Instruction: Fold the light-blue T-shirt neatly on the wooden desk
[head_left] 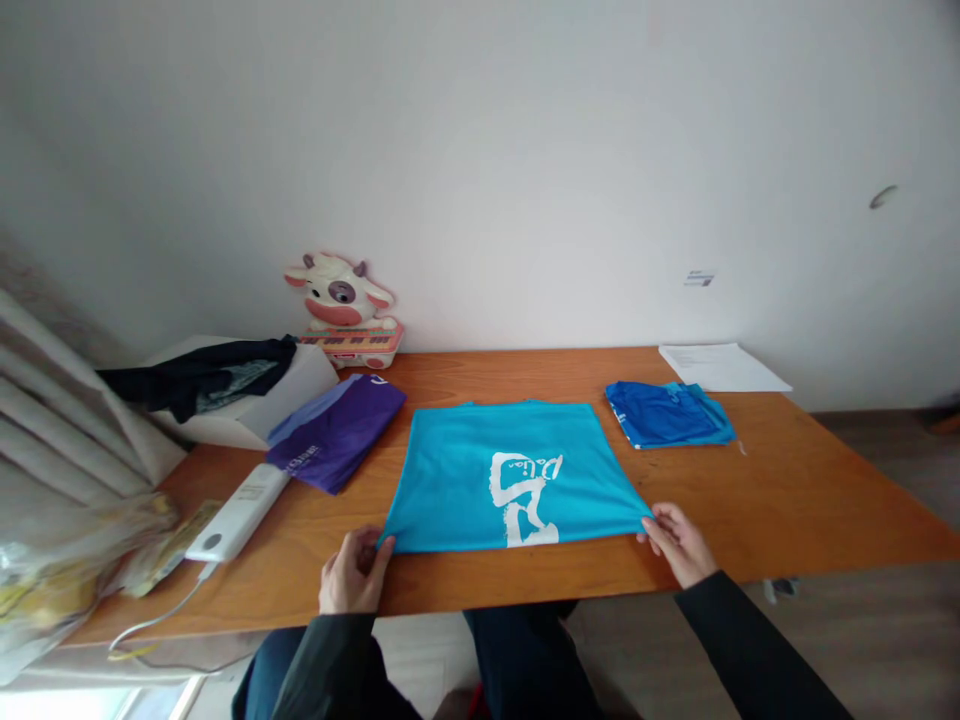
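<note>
Left hand (351, 575) and right hand (677, 540) each pinch a near corner of the turquoise shirt (510, 475), spread flat mid-table (810, 500), between purple garment (337, 430) and folded blue shirt (667, 413)

This looks like a room in a home, not a workplace. A wooden counter (787, 500) stands against a plain white wall (525, 150), and a curtain (60, 400) hangs at the left. At the far left of the counter sits a cow toy (341, 300) with a small keyboard. Folded shirts lie about: purple (337, 435) to the left, cyan (517, 475) in the middle, blue (667, 413) on the right. Papers (720, 367) rest far right.
</note>
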